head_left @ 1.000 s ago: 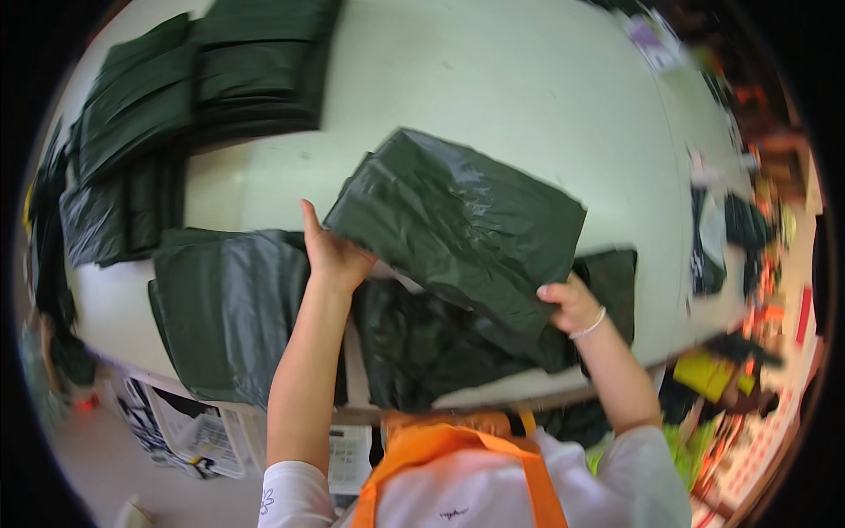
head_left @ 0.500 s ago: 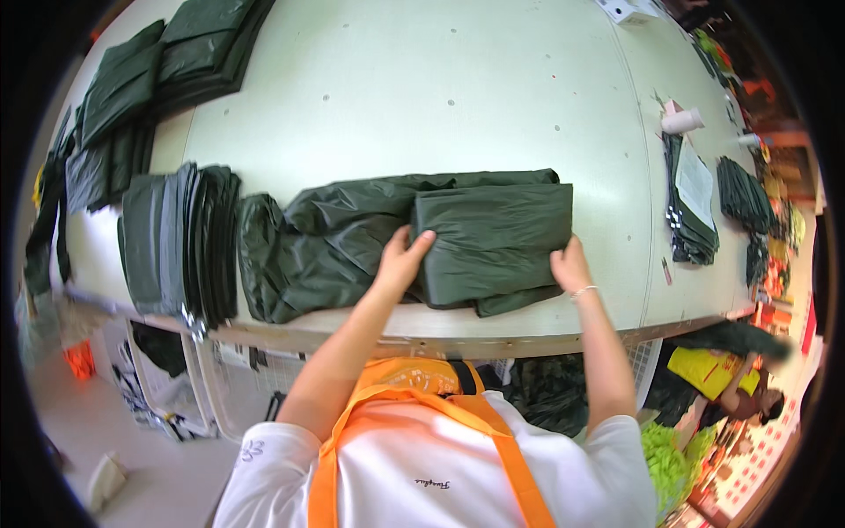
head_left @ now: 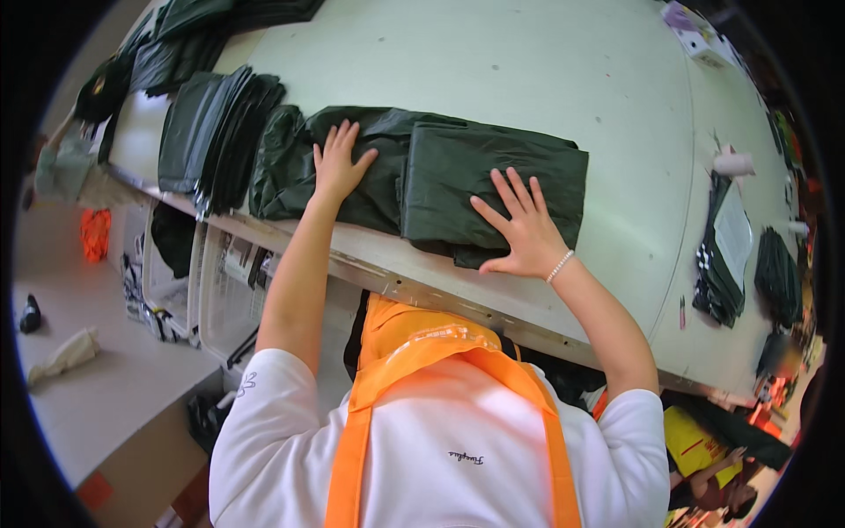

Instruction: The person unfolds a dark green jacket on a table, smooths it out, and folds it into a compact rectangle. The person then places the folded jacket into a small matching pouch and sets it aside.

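Note:
A dark green garment [head_left: 378, 195] of thin, slightly shiny fabric lies along the near edge of the table. Its right part is doubled over into a flat rectangular panel [head_left: 458, 176], while the left part stays loose and wrinkled. My left hand [head_left: 339, 167] rests flat on the loose part with fingers spread. On the lower right of the folded panel lies my right hand [head_left: 525, 231], palm down and fingers fanned out. Left of the garment, touching or almost touching its edge, stands a stack of folded dark green pieces [head_left: 211, 132].
More folded dark pieces [head_left: 189, 48] lie at the far left. On the right are dark bundles [head_left: 723, 282] with a paper sheet [head_left: 732, 233], a thread cone [head_left: 733, 165] and a white box [head_left: 701, 44]. White crates [head_left: 231, 304] stand beneath the table. Another person [head_left: 726, 471] is at lower right.
My left hand has let go of the folded panel's left edge and moved left onto the loose fabric. My right hand has left the right edge and now lies spread on the panel. The view has tilted.

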Demonstrator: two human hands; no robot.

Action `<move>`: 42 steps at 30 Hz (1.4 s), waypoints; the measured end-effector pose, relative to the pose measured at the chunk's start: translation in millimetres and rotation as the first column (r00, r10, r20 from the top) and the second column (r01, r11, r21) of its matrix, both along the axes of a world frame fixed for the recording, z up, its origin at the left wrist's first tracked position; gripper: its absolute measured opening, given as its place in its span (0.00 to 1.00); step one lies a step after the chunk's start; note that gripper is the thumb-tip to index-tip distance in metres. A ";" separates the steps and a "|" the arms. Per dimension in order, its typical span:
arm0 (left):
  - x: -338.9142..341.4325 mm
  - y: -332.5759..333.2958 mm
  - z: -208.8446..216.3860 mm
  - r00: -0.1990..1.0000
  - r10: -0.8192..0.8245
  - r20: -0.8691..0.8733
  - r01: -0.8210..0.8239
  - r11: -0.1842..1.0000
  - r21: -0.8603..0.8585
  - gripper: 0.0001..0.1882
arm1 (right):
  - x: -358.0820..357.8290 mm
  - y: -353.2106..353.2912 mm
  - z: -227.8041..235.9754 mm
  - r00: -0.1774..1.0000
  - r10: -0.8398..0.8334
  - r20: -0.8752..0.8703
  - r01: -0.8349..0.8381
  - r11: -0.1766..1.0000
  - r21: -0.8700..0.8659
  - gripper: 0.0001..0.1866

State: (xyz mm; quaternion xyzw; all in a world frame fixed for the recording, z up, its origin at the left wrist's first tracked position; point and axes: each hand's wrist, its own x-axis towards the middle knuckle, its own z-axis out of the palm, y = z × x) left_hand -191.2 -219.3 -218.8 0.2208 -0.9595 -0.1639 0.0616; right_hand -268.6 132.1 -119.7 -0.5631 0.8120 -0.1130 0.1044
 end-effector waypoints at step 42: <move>-19.0 252.5 38.5 0.703 -0.711 0.006 0.693 0.683 -0.231 0.15 | -127.6 108.8 -61.5 0.426 -0.758 0.494 0.825 0.549 0.133 0.33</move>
